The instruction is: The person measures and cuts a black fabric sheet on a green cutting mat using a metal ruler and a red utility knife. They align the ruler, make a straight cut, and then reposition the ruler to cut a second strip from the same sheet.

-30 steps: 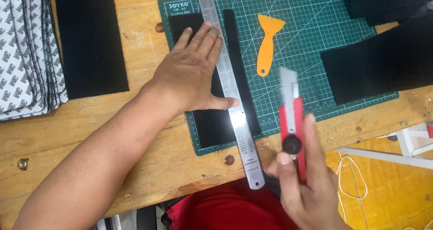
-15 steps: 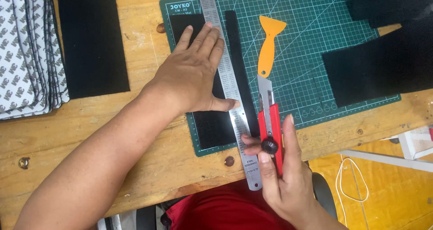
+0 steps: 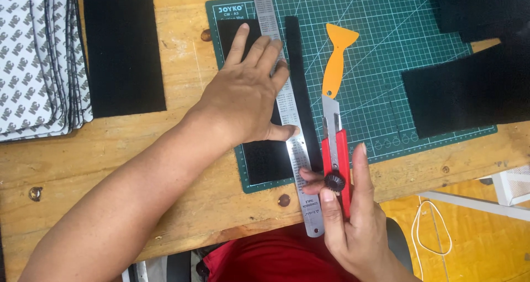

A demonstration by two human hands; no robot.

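Bare hands (image 3: 248, 99), sleeveless forearms, red garment (image 3: 276, 260) at the waist.

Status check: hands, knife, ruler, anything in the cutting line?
Left hand flat on steel ruler. Right hand grips red utility knife, blade out. Orange scraper lies ahead of blade.

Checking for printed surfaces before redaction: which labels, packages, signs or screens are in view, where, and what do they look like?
Cutting mat: green, white grid, small white printed mark in its top left corner.
Steel ruler: long silver strip with printed scale, pressed down by the left hand on the mat.
Stack of sheets: far left of the table, white backing with a repeating grey logo pattern.
No screens or signs.
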